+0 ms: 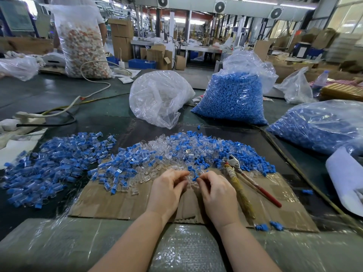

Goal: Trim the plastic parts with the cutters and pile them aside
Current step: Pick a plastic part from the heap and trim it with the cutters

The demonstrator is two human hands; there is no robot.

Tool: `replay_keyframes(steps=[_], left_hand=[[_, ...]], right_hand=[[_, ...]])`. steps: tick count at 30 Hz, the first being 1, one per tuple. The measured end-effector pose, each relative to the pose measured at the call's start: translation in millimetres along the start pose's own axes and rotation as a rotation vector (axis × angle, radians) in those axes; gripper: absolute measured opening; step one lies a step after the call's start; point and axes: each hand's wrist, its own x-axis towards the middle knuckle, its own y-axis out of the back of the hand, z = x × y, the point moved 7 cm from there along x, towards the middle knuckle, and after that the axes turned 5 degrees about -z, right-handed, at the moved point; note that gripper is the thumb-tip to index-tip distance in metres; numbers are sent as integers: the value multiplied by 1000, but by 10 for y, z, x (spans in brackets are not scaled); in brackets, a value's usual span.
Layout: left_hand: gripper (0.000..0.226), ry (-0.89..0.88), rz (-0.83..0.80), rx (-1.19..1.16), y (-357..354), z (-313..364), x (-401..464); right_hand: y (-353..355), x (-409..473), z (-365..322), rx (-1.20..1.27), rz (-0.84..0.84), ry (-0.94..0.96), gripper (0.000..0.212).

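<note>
Head view puts the plastic parts (176, 154) in a broad heap of blue and clear pieces across the middle of the bench, spilling onto the far edge of the cardboard sheet (117, 201) that lies at the bench's near edge. Your left hand (167, 190) and right hand (217, 190) meet at the heap's near rim, fingers curled inward over a few pieces; the right fingertips (199, 179) seem to pinch a small blue part, while what the left fingers hold is too hidden to tell. You hold them close together, likely to pick out and line up one piece before cutting.

Just right of your right hand the cutters (232, 163) lie untouched on the cardboard, jaws resting on the heap and the red handle (263, 194) pointing to the near right, within easy reach. No trimming is in hand at this moment.

Toward the bench's left edge a second spread of blue-and-clear pieces (49, 165) lies apart, probably the pile set aside. Along the far edge stand a clear bag (159, 97) and a bag of blue pieces (233, 99); another blue bag (320, 126) sits at the right edge.
</note>
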Motion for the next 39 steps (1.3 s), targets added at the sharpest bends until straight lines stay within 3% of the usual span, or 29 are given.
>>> replay_keyframes(steps=[9, 18, 27, 31, 35, 39], left_hand=[[17, 119, -56, -186, -39, -71, 11], [22, 148, -87, -335, -56, -78, 1], [27, 108, -126, -212, -80, -61, 10], [28, 105, -113, -205, -82, -59, 21], [27, 102, -126, -222, -89, -79, 15], [31, 92, -118, -247, -86, -85, 17]], right_hand=[[32, -15, -63, 66, -14, 54, 14], [-13, -23, -151, -100, -32, 95, 21], [-98, -19, -107, -98, -112, 103, 21], [-24, -27, -153, -54, -19, 148, 11], [-5, -34, -171, -10, -17, 215, 27], [-7, -32, -164, 17, -23, 223, 25]])
